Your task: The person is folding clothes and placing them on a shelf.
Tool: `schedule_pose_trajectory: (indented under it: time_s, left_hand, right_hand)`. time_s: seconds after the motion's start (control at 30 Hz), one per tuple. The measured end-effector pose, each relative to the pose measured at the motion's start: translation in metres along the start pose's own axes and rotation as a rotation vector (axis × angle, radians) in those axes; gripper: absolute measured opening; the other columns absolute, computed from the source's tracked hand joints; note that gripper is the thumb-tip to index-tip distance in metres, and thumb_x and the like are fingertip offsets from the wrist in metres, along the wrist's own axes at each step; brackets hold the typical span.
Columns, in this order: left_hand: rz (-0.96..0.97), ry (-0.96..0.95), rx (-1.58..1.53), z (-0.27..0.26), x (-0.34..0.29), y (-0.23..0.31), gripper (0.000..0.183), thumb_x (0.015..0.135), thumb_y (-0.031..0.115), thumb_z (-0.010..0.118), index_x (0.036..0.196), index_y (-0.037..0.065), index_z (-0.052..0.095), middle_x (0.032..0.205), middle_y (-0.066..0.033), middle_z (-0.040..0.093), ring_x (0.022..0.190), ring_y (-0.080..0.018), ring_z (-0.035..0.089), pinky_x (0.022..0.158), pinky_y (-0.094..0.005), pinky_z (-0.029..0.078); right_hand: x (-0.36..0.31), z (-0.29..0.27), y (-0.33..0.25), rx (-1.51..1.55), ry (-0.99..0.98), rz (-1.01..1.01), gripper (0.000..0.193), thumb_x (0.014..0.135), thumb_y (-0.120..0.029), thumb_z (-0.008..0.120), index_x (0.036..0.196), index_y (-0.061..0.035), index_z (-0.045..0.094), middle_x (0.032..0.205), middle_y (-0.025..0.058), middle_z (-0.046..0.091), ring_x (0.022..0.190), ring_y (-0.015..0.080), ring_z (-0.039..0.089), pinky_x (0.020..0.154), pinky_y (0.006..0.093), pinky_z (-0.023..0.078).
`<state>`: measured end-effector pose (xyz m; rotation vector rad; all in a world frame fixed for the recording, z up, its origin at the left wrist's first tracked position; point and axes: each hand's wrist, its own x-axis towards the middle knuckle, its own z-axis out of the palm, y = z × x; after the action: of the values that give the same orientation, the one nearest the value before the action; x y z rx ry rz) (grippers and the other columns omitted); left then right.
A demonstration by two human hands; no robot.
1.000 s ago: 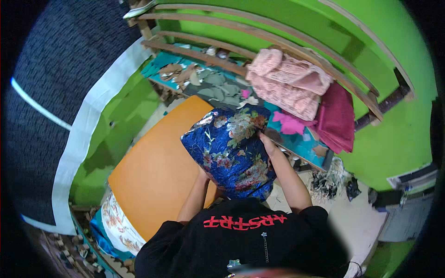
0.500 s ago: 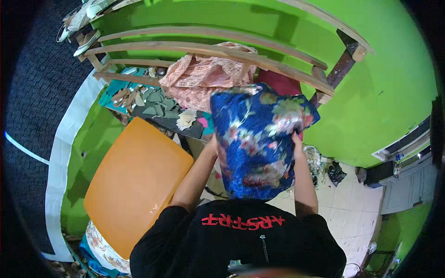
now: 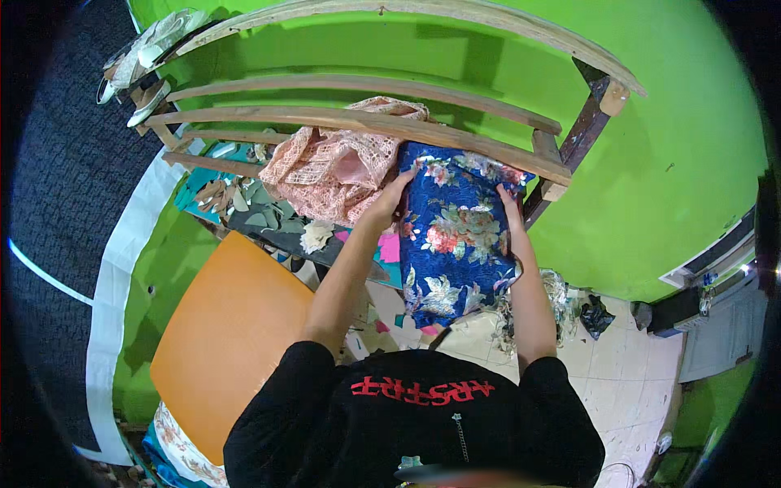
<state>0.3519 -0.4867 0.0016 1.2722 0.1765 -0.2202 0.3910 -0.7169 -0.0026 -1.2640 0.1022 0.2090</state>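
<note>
Hanging the blue floral cloth [image 3: 455,236] over the wooden rail [image 3: 366,122], I judge | left hand [image 3: 396,191] and right hand [image 3: 510,203]: fingers pinching its top corners; cloth beside pink lace fabric [image 3: 333,167] | next: drape evenly, let go

Two hands, the left hand [image 3: 394,193] and the right hand [image 3: 510,201], hold one blue floral cloth [image 3: 455,236]. One pink lace cloth [image 3: 338,163] lies beside it. One orange board [image 3: 224,342] sits lower left. Four wooden rails [image 3: 358,122] show on the rack; scraps are too many to count
</note>
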Motion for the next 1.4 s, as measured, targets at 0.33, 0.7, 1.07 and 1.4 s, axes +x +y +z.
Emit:
schedule_pose_trajectory:
  time_s: [0.33,0.7,1.07,1.4]
  left_hand:
    - [0.317,0.416,1.041,0.063,0.03,0.017,0.088,0.061,0.054,0.06,0.131,0.016,0.024,0.127,-0.0349,0.019,0.116,-0.0477,0.025,0.097,-0.0429,0.025]
    - [0.161,-0.08,0.379,0.047,0.012,0.001,0.104,0.062,0.04,0.07,0.132,-0.001,0.006,0.133,-0.021,0.022,0.122,-0.0253,0.026,0.1,-0.0326,0.021]
    - [0.424,0.203,0.436,0.033,0.045,-0.035,0.09,0.058,0.021,0.074,0.129,-0.001,0.023,0.122,-0.0172,0.041,0.107,-0.0223,0.045,0.093,-0.0304,0.032]
    - [0.541,0.172,0.527,0.053,0.05,-0.05,0.081,0.067,0.025,0.068,0.128,-0.003,0.024,0.124,-0.019,0.038,0.111,-0.0232,0.04,0.095,-0.0303,0.028]
  right_hand:
    - [0.051,-0.045,0.022,0.027,-0.011,0.011,0.045,0.082,-0.036,0.051,0.115,-0.0069,0.046,0.105,0.0029,0.051,0.091,0.0136,0.05,0.08,0.0269,0.039]
    - [0.137,-0.067,0.008,0.169,-0.136,-0.133,0.036,0.085,-0.035,0.045,0.104,-0.0051,0.052,0.099,0.0054,0.055,0.084,0.0165,0.053,0.081,0.0304,0.041]
    - [0.175,-0.054,0.003,-0.15,-0.1,-0.35,0.038,0.087,-0.032,0.041,0.115,-0.0059,0.045,0.105,0.0063,0.052,0.092,0.015,0.049,0.086,0.0293,0.037]
    - [0.202,-0.143,0.051,-0.384,0.107,-0.492,0.055,0.078,-0.046,0.052,0.11,-0.0022,0.052,0.109,0.0075,0.051,0.093,0.0123,0.049,0.083,0.0262,0.037]
